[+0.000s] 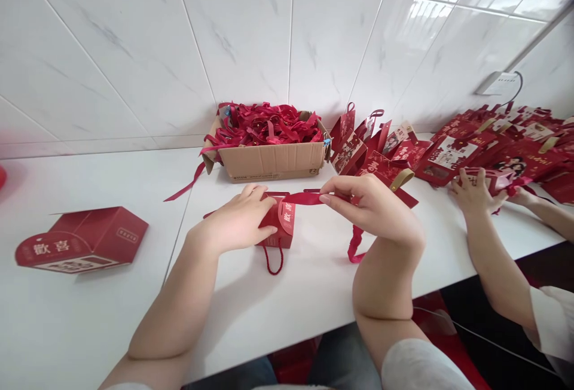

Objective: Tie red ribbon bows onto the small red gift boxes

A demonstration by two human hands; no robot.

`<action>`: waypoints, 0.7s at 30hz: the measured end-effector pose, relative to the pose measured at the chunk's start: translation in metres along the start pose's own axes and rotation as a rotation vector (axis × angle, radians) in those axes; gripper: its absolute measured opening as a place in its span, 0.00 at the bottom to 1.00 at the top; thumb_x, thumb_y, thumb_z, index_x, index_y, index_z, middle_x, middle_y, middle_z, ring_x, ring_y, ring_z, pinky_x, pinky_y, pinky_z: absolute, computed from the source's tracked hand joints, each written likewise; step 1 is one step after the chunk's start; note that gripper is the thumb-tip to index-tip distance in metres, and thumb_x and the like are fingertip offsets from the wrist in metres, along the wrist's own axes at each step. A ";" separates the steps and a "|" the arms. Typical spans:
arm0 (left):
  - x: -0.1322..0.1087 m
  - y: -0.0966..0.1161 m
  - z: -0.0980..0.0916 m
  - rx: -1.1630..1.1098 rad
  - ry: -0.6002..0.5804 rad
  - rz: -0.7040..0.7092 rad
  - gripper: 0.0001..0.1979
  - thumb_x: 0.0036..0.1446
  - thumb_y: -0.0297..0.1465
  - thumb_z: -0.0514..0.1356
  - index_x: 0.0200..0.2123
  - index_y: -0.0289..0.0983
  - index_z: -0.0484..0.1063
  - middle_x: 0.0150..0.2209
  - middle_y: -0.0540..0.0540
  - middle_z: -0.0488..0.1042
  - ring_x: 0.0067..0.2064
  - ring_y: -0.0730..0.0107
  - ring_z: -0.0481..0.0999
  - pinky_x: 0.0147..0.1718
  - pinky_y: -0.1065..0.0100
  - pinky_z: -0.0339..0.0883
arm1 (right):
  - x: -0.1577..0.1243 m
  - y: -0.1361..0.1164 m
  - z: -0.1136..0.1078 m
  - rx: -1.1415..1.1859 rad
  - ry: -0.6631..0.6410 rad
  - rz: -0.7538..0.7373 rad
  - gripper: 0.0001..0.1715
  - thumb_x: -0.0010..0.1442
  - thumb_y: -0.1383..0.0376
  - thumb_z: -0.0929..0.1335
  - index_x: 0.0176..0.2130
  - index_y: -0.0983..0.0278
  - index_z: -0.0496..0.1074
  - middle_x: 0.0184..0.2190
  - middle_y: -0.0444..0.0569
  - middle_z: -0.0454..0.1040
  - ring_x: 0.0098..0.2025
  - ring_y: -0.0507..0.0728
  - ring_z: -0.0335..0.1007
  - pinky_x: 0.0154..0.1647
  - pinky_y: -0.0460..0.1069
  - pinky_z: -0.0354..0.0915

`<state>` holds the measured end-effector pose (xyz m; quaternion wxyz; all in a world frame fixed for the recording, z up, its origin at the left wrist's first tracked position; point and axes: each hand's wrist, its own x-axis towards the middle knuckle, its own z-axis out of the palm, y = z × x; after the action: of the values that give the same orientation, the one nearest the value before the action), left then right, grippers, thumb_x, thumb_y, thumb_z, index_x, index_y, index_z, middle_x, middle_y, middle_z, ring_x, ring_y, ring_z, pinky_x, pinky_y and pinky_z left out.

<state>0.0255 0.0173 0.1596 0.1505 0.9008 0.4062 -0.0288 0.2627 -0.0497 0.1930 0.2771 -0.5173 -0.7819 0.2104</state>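
Cardboard box point(274, 163) heaped with red ribbons point(269, 128), left fingers point(264, 234) holding red carton point(286, 238)

A small hand-assembly workshop is indicated; whether it is housed in a home cannot be determined. A long, smooth white bench point(112, 183) is set against a wall of glossy, grey-veined white tiles point(246, 49). An open brown cardboard box point(273, 162) is filled with loose crimson ribbons point(269, 130), and printed red card boxes point(452, 154) are massed at the right. A small red card box point(286, 238) is handled at one place; the adjoining place is occupied by a co-worker point(493, 258).
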 end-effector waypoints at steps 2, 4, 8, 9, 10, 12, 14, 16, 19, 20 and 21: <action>-0.003 0.000 -0.003 -0.009 0.087 0.010 0.26 0.58 0.46 0.54 0.56 0.39 0.65 0.61 0.38 0.60 0.64 0.49 0.56 0.53 0.53 0.64 | 0.001 0.000 0.000 0.014 -0.029 -0.021 0.10 0.64 0.63 0.62 0.34 0.64 0.71 0.21 0.40 0.64 0.22 0.47 0.54 0.23 0.43 0.53; -0.007 0.001 -0.006 -0.051 0.143 0.010 0.34 0.57 0.50 0.54 0.63 0.41 0.57 0.65 0.39 0.54 0.66 0.48 0.53 0.55 0.52 0.63 | 0.002 0.001 0.001 0.016 -0.070 -0.033 0.10 0.64 0.63 0.62 0.35 0.64 0.71 0.22 0.40 0.65 0.22 0.47 0.56 0.24 0.43 0.55; -0.009 0.004 -0.007 -0.140 0.138 0.072 0.36 0.55 0.54 0.55 0.63 0.45 0.58 0.66 0.42 0.54 0.66 0.48 0.54 0.55 0.52 0.63 | 0.003 0.002 0.001 0.032 -0.107 -0.041 0.09 0.64 0.64 0.62 0.36 0.63 0.71 0.23 0.41 0.69 0.24 0.48 0.62 0.27 0.43 0.58; -0.008 0.005 -0.007 -0.149 0.147 0.103 0.32 0.56 0.53 0.55 0.61 0.45 0.62 0.66 0.42 0.56 0.66 0.49 0.54 0.56 0.53 0.63 | 0.003 0.003 0.001 0.032 -0.109 -0.039 0.09 0.64 0.64 0.62 0.37 0.63 0.71 0.23 0.42 0.70 0.25 0.48 0.63 0.28 0.43 0.59; -0.007 0.006 -0.007 -0.154 0.161 0.135 0.28 0.58 0.51 0.54 0.58 0.45 0.66 0.64 0.43 0.59 0.66 0.50 0.55 0.56 0.54 0.62 | 0.003 0.003 0.000 0.029 -0.109 -0.038 0.10 0.64 0.64 0.62 0.37 0.63 0.72 0.24 0.42 0.70 0.26 0.49 0.64 0.28 0.44 0.59; -0.006 0.008 -0.009 -0.165 0.192 0.187 0.21 0.61 0.46 0.53 0.51 0.43 0.72 0.59 0.43 0.67 0.62 0.53 0.61 0.54 0.57 0.64 | 0.002 0.004 -0.001 0.028 -0.102 -0.043 0.10 0.64 0.64 0.62 0.36 0.63 0.72 0.25 0.43 0.71 0.27 0.49 0.64 0.29 0.44 0.60; -0.006 0.009 -0.013 -0.191 0.214 0.209 0.16 0.63 0.42 0.52 0.44 0.41 0.75 0.51 0.44 0.73 0.52 0.58 0.71 0.46 0.61 0.68 | 0.001 0.005 -0.003 0.025 -0.093 -0.045 0.11 0.64 0.64 0.62 0.36 0.63 0.73 0.25 0.44 0.71 0.26 0.49 0.63 0.29 0.44 0.60; -0.009 0.009 -0.017 -0.222 0.229 0.218 0.15 0.63 0.40 0.52 0.38 0.40 0.76 0.44 0.45 0.76 0.42 0.63 0.74 0.37 0.65 0.67 | -0.001 0.006 -0.004 0.010 -0.097 -0.023 0.12 0.64 0.64 0.62 0.35 0.63 0.73 0.25 0.43 0.71 0.26 0.49 0.63 0.28 0.45 0.60; -0.014 0.007 -0.022 -0.246 0.254 0.255 0.13 0.62 0.36 0.52 0.32 0.39 0.74 0.41 0.48 0.77 0.38 0.67 0.74 0.36 0.67 0.66 | -0.003 0.009 -0.007 -0.012 -0.140 0.028 0.12 0.63 0.64 0.63 0.34 0.63 0.75 0.28 0.45 0.75 0.29 0.50 0.67 0.30 0.46 0.62; -0.015 0.007 -0.023 -0.245 0.264 0.272 0.12 0.62 0.35 0.53 0.31 0.39 0.73 0.42 0.48 0.77 0.39 0.67 0.74 0.37 0.68 0.66 | -0.003 0.011 -0.007 -0.019 -0.153 0.032 0.12 0.63 0.64 0.63 0.34 0.63 0.76 0.30 0.46 0.76 0.30 0.51 0.69 0.32 0.46 0.64; -0.016 0.007 -0.023 -0.242 0.274 0.288 0.12 0.62 0.34 0.53 0.31 0.39 0.73 0.42 0.48 0.77 0.39 0.67 0.74 0.37 0.68 0.66 | -0.003 0.013 -0.006 -0.024 -0.158 0.024 0.12 0.63 0.63 0.64 0.35 0.62 0.77 0.32 0.47 0.76 0.33 0.52 0.71 0.34 0.47 0.66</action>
<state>0.0180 0.0082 0.1858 0.2038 0.9204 0.2904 0.1643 0.2766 -0.0475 0.1894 0.2059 -0.5117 -0.7976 0.2441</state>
